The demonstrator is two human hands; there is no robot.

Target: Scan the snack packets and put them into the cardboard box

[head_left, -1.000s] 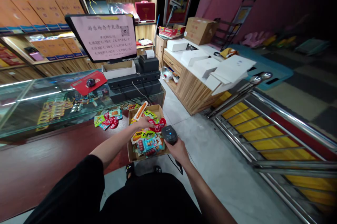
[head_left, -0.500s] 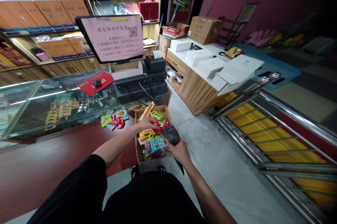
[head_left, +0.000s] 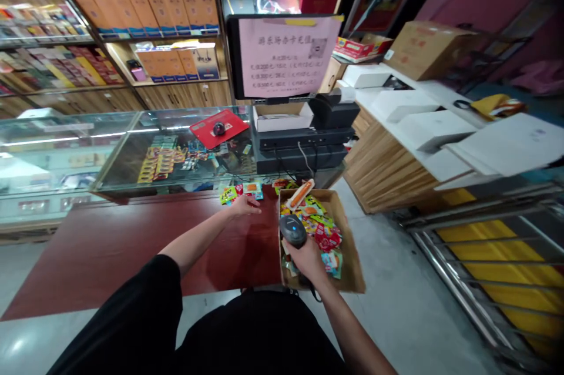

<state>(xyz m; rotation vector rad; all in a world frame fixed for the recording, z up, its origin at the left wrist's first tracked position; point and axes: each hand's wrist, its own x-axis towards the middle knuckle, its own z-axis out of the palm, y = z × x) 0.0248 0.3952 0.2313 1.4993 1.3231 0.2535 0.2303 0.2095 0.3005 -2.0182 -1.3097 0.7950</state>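
Observation:
My right hand (head_left: 308, 257) is wrapped around a black handheld barcode scanner (head_left: 293, 230), held over the left part of an open cardboard box (head_left: 352, 257). Inside the box lie colourful snack packets (head_left: 326, 236) in red, yellow, green and blue. A long packaged sausage (head_left: 301, 194) rests slanted at the box's far left corner. My left hand (head_left: 245, 206) is above the dark red table (head_left: 211, 251), its fingers stretched to the right with nothing visible in them. Just beyond it, a small pile of snack packets (head_left: 230, 194) lies by the glass counter, partly covered by the hand.
A monitor (head_left: 286, 57) with a pink paper sign stands behind a receipt printer (head_left: 335, 113) on the glass counter (head_left: 132, 169). A red mat (head_left: 224, 134) lies there too. To the right are a white-topped cabinet (head_left: 383, 151) and a metal railing (head_left: 462, 298).
My left hand has left the box's contents and moved over the table beside the small pile. The scanner has shifted to the box's left side, and a light shows on it. The view has turned left.

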